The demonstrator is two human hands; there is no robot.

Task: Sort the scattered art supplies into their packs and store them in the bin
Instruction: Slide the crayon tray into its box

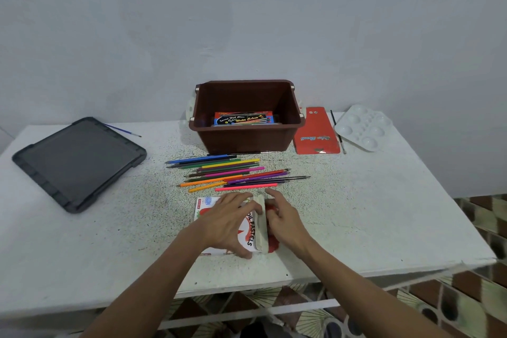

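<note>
The step in hand looks like closing the oil pastels box, which lies at the near edge of the table. The left hand spreads over its top, thumb on the near side and fingers curled at the far side, gripping it. The right hand is cupped against the box's right end flap (pinching or only pushing, I cannot tell). 1 water colour pack already lies in the bin. Next, the shut box must be lifted over the coloured pencils into the bin; the red pencil pack waits to the right.
</note>
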